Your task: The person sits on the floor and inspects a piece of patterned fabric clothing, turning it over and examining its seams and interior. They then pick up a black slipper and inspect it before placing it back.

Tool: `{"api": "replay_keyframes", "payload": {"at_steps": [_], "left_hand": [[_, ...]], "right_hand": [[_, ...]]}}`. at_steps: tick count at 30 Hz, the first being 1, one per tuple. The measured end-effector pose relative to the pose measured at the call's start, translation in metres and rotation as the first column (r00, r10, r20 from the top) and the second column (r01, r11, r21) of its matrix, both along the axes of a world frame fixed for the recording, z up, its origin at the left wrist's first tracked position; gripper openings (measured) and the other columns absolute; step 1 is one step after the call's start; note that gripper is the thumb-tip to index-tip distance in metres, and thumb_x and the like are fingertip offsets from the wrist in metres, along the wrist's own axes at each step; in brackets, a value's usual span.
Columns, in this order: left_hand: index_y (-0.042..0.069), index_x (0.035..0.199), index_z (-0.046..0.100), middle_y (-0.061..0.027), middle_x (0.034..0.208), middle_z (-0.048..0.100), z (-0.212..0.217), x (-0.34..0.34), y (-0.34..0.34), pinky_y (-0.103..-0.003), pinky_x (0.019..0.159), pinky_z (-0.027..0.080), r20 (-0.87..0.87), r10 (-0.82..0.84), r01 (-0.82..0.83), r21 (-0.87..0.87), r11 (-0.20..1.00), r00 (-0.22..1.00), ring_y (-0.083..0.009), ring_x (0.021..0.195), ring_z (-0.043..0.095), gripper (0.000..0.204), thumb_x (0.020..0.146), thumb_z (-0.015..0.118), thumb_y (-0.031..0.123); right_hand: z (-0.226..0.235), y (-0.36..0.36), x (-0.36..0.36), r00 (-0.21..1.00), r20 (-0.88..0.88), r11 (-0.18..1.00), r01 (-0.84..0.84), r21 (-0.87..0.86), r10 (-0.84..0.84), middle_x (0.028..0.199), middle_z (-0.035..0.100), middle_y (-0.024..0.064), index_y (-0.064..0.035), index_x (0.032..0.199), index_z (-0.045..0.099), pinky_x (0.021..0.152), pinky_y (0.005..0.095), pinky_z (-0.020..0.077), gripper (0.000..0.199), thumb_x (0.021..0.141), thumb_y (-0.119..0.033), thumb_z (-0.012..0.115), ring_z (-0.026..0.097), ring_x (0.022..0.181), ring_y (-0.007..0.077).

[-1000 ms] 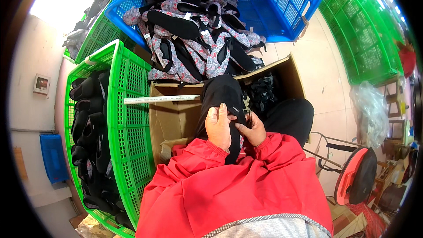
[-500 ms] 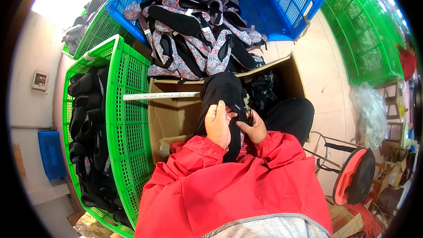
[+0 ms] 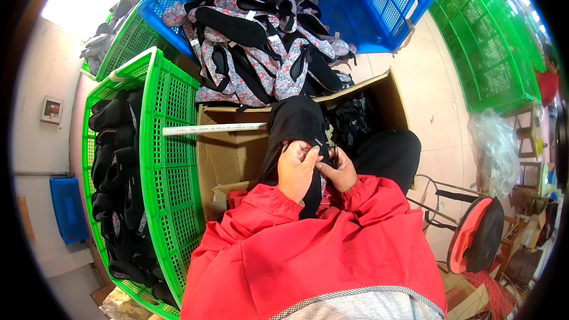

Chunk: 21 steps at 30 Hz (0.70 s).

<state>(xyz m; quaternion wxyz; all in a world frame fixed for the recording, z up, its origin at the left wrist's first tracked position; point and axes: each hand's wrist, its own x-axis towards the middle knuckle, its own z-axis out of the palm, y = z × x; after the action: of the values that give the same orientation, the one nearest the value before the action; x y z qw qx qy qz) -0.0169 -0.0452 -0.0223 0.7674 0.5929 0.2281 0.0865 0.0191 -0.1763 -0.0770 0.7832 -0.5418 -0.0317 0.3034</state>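
Over my raised knee, I work on a black fabric slipper [image 3: 312, 195] with a bit of flowered cloth showing at its side. My left hand [image 3: 298, 170] is closed on its upper edge, thumb and fingertips pinched together. Close beside it, my right hand [image 3: 338, 170] pinches the slipper's other side, fingers curled. The fingertips of both hands nearly meet. A small pale tag shows on the black cloth just above them. Much of the slipper is hidden by my hands and blends into my black trousers [image 3: 296, 117].
An open cardboard box [image 3: 222, 154] holding black bundles stands at my knees, a white stick [image 3: 213, 129] across it. Beyond lies a pile of flowered slippers [image 3: 261, 47] by a blue crate [image 3: 355, 21]. Left, a green crate [image 3: 172, 160] holds black slippers; right stands a round-seated stool [image 3: 474, 234].
My left hand has turned and dropped slightly, its raised thumb now bent in against the slipper's edge. My right hand stays pinched in nearly the same place.
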Motion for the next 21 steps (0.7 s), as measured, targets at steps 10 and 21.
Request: {"api": "replay_keyframes", "payload": {"at_steps": [10, 21], "left_hand": [[-0.004, 0.092, 0.053, -0.0087, 0.079, 0.062, 0.005, -0.011, 0.01, -0.025, 0.065, 0.055, -0.024, -0.066, 0.07, 0.231, 0.971, 0.998, -0.0124, 0.07, 0.064, 0.008, 0.096, 0.055, 0.002], [-0.002, 0.094, 0.053, -0.0082, 0.081, 0.062, 0.015, -0.025, 0.01, -0.024, 0.065, 0.052, 0.051, -0.051, 0.039, 0.211, 0.977, 0.997, -0.0124, 0.069, 0.061, 0.008, 0.098, 0.054, 0.004]], "right_hand": [[-0.016, -0.004, 0.001, 1.0, 0.013, 1.0, -0.026, 0.006, 0.026, 0.092, 0.06, -0.0013, -0.0056, 0.099, 0.055, 0.075, 0.022, 0.0465, 0.026, 0.082, 0.001, 0.073, 0.057, 0.083, 0.0072], [-0.005, -0.001, 0.001, 0.999, -0.038, 1.0, -0.001, 0.02, 0.002, 0.079, 0.055, -0.0035, -0.0071, 0.096, 0.051, 0.058, 0.019, 0.043, 0.026, 0.083, -0.005, 0.074, 0.053, 0.064, 0.0041]]}}
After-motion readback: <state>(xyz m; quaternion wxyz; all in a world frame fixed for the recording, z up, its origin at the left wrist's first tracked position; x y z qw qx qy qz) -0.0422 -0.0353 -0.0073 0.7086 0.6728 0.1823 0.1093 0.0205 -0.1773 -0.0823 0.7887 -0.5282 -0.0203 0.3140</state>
